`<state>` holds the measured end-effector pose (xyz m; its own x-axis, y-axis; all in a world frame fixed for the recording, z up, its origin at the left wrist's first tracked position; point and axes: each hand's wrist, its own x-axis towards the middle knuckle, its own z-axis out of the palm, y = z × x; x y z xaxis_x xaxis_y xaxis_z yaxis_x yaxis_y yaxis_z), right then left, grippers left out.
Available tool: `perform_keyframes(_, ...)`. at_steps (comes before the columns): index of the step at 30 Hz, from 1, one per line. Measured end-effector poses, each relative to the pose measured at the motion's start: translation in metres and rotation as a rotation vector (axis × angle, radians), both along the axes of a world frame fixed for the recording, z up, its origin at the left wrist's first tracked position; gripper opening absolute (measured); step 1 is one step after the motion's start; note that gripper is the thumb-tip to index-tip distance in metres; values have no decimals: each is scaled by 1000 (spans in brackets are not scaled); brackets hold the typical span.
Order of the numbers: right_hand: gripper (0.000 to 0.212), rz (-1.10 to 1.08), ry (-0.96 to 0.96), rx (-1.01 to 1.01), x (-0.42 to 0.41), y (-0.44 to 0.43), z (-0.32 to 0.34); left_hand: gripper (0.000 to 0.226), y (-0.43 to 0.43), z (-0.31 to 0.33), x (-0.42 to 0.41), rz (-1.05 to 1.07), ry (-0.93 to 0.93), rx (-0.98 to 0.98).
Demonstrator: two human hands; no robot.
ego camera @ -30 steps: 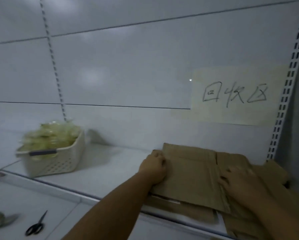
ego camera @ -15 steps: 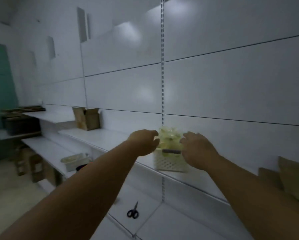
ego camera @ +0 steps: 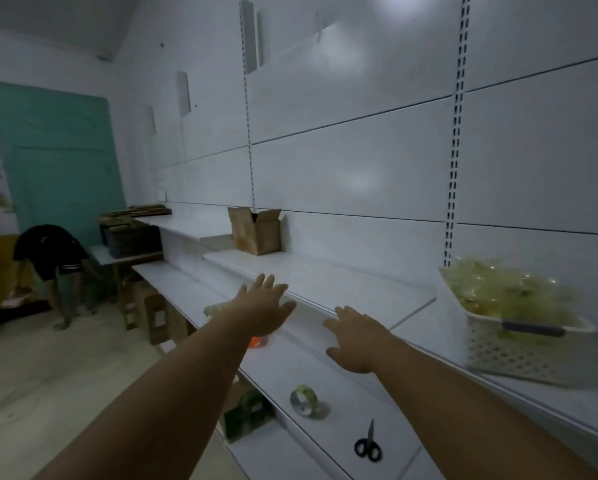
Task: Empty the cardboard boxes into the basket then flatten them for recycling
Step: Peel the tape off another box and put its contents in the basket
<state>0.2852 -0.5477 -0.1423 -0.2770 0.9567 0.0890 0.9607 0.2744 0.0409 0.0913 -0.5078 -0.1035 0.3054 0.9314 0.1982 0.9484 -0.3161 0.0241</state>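
An open brown cardboard box (ego camera: 256, 230) stands upright on the upper white shelf (ego camera: 325, 282), flaps up, well beyond both hands. My left hand (ego camera: 261, 303) is stretched out toward it with fingers spread and nothing in it. My right hand (ego camera: 354, 336) is open too, hovering over the shelf's front edge. At the right, a white perforated basket (ego camera: 519, 351) sits on the shelf, heaped with clear yellowish-green packets (ego camera: 498, 289).
On the lower shelf lie a tape roll (ego camera: 303, 400), black scissors (ego camera: 368, 445) and an orange object (ego camera: 257, 342). More boxes (ego camera: 155, 317) stand on the floor beneath. A person (ego camera: 53, 261) bends over by the green door (ego camera: 58, 161) at the far left.
My view swung left from the flattened cardboard pile, past the basket, to the open box. Both hands left the pile and now reach forward with fingers spread.
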Motion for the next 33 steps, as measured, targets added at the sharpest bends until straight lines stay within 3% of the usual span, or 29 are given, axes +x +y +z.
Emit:
perform_keyframes(8,60,74,62,34,-43,135,4,60,95,0,-42,96,78,-20)
perform_keyframes(13,60,145,86,48,-76,213,11,58,158,17,-88,161,-8,40)
perform_keyframes(19,62,100,18,28,-113,297,-7,59,246,2,-146,225,62,-8)
perform_keyframes(24,60,111,-3,17,-164,355,-13,59,339,1,-178,124,29,5)
perform_keyframes(33,63,-89,0,19,-178,463,-2,61,493,-7,-206,-65,-47,-5)
